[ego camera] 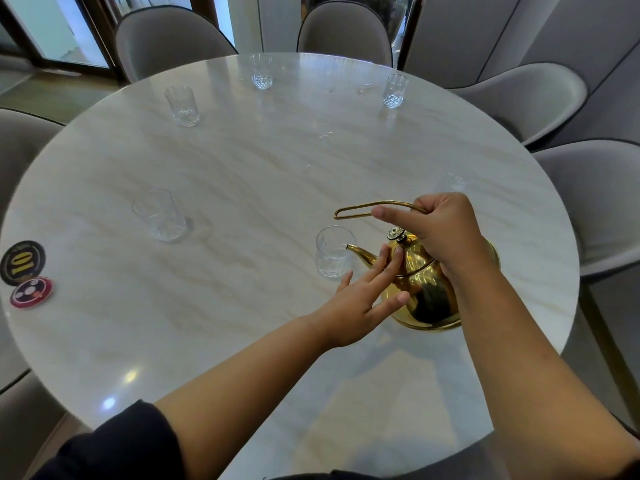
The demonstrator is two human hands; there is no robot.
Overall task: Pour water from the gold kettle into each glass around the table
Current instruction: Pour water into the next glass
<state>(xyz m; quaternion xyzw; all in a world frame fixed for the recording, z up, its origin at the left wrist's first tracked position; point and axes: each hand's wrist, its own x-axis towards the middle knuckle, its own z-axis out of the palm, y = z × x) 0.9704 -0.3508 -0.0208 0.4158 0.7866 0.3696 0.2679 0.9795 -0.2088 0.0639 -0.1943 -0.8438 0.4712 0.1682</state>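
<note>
At the table's left edge lie two round discs: a black disc point(23, 262) bearing a gold "10", and just beside it a red disc point(31, 292) with pale dots and no print I can read. Toward the right edge the gold kettle point(427, 289) leans spout-first at the nearest glass point(333, 252), its spout tip at that glass's rim. Any water running is too faint to make out, and I cannot tell whether the kettle's base touches the top.

The right hand point(441, 233) is curled round the thin wire handle point(360, 206) with the forefinger stretched out, and it hides the kettle's far shoulder. The left hand point(360, 306) has straight, slightly spread fingers, their tips touching the kettle's lid below the patterned knob point(395, 233).

Beyond the right hand a blurred glass point(450, 183) barely shows. A smeared glass point(158, 215) stands left of centre, and three far glasses point(261, 71) stand along the far edge.

The table point(242, 168) is round, glossy, pale veined marble. Grey padded chairs point(346, 32) with dark piping ring it, with a glazed door point(62, 29) behind at far left.
</note>
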